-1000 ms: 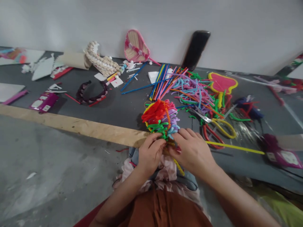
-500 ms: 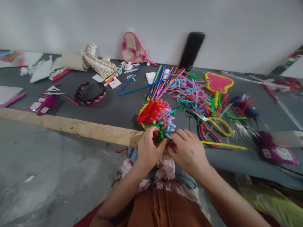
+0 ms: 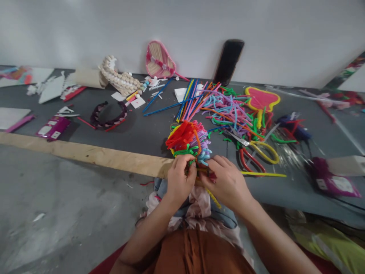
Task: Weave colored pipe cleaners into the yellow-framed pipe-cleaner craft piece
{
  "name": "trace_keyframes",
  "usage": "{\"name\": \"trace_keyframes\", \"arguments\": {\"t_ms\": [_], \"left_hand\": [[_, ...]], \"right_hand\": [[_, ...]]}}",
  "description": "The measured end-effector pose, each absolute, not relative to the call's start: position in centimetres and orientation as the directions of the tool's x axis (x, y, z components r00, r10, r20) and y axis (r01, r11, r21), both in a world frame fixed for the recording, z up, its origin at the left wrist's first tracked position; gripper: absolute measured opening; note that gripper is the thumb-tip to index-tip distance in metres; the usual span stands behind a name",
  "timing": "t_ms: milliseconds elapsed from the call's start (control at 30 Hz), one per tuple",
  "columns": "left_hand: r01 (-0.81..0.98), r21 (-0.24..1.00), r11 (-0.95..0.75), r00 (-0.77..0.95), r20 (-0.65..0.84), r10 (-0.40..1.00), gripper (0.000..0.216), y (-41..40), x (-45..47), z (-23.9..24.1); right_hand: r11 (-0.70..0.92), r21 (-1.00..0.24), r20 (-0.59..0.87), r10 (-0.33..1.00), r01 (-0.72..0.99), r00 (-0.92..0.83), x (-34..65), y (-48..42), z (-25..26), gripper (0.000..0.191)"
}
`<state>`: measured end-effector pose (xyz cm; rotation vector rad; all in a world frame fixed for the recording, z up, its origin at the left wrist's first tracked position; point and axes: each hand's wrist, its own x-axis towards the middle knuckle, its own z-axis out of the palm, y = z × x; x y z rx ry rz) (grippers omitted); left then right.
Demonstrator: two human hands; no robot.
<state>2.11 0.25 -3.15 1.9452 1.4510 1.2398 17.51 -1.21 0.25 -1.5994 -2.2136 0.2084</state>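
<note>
Busy with both hands at the near edge of a dark gray table [image 3: 142, 137], around a bright bunch of pipe cleaners [image 3: 190, 137] in red, orange, yellow, green, pink, purple and light blue. Held with its looped top over the tabletop and its lower end at the wooden edge, above the lap. Pinching at the green lower end with the left hand [image 3: 180, 179], with thumb and bent fingertips close together. Gathered against the same end from the other side with the right hand [image 3: 228, 179], with fingers curled inward. Impossible to tell the exact thing between the right fingertips, largely hidden by the hand itself. Flanked on the right by a straight yellow pipe cleaner [image 3: 265, 174], pointing away from the right hand, and below by a twisted yellow length [image 3: 213, 198] over the lap. Surrounded farther back by a tangled pile of pipe cleaners [image 3: 228, 110], with scissors [image 3: 242, 140] lying near the right hand and a pink shape with a yellow border [image 3: 261, 99] beyond. Joined on the left by a dark headband [image 3: 110, 123] and a purple packet [image 3: 53, 128]. Backed by a pale wall [image 3: 114, 26], with a phone [image 3: 229, 61] and a pink fan [image 3: 160, 61] propped upright before it.
</note>
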Motion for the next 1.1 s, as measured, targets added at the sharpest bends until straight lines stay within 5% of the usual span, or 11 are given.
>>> {"name": "trace_keyframes", "arguments": {"t_ms": [233,467,667,1100], "left_hand": [[0.532,0.778,-0.335,0.034,0.376,0.926,0.009,0.3,2.2,-3.5],[0.431,0.837,-0.337,0.078,0.338,0.938,0.010,0.4,1.6,-3.4],[0.493,0.743,-0.453,0.110,0.463,0.879,0.025,0.5,2.0,-3.4],[0.486,0.807,-0.336,0.056,0.355,0.933,0.020,0.9,2.4,-3.2]], "right_hand": [[0.365,-0.380,0.234,0.927,0.850,-0.294,17.9,-0.8,0.9,0.026],[0.344,-0.385,0.220,0.935,0.856,-0.277,17.8,-0.8,0.3,0.007],[0.335,-0.420,0.262,0.935,0.844,-0.240,17.8,-0.8,-0.4,0.008],[0.282,-0.547,0.203,0.958,0.788,-0.202,18.1,-0.3,-0.8,0.007]]}}
